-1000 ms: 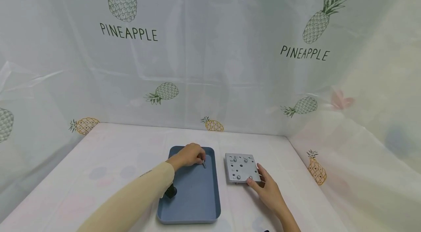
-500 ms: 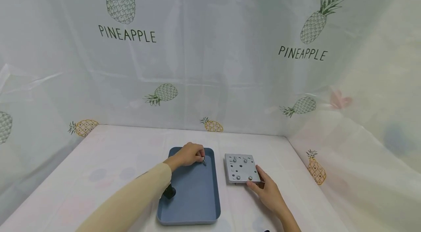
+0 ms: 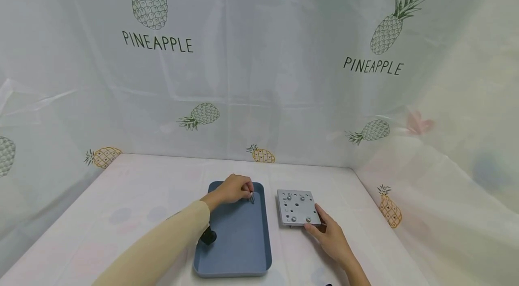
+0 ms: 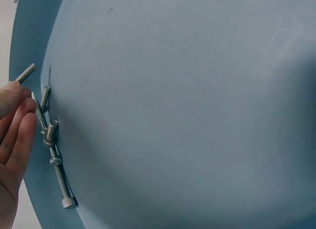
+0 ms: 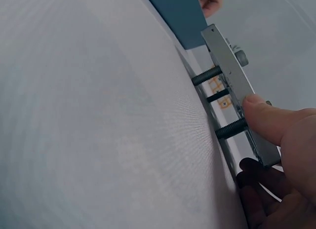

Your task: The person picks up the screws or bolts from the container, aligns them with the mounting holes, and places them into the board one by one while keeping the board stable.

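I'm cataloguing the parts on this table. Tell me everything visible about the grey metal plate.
The grey metal plate is square, flat, metallic-looking and dotted with holes. Several screws sit in it; the right wrist view shows dark threaded shanks poking out underneath, holding it just above the tablecloth. It lies right of the blue tray, apart from it. The right hand holds its near right corner, thumb on the edge.

You face a white curtain (image 3: 259, 74) printed with green and orange pineapples and the word PINEAPPLE; it closes in behind and beside the pale cloth-covered table (image 3: 134, 196), under soft, even light.
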The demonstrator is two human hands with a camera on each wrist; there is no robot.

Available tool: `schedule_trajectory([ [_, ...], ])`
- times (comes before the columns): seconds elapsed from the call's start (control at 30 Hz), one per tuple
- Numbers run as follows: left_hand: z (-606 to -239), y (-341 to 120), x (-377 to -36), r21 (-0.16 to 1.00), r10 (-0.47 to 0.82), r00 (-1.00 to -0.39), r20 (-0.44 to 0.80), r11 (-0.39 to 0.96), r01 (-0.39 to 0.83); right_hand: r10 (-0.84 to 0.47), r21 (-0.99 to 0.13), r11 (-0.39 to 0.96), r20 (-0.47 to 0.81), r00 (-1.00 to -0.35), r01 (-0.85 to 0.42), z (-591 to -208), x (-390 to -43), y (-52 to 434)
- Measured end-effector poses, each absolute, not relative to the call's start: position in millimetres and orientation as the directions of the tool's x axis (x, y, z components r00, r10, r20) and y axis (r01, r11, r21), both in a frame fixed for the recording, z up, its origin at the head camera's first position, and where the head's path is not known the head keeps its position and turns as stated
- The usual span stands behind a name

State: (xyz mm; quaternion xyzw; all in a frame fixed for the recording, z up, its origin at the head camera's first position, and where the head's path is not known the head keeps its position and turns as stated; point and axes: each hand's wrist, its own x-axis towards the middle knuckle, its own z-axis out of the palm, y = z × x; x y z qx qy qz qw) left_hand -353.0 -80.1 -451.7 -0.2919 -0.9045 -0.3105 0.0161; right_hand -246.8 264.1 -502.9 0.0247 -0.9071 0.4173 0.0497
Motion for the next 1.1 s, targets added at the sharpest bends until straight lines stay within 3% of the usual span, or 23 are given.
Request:
schedule_trajectory([
  [0.67,-448.3,-79.2,-353.0,0.598,0.489,-0.838,0.242,0.605,0.526,0.009,-0.755,0.649,0.131,-0.991,-0.094,-504.2,-248.0,263.7],
  [1.1,-440.2,-74.9,-353.4,0.633,0.548,-0.802,0.238,0.539,0.556,0.011,-0.760,0.641,0.152,-0.988,-0.110,-503.8,-248.1,263.4],
])
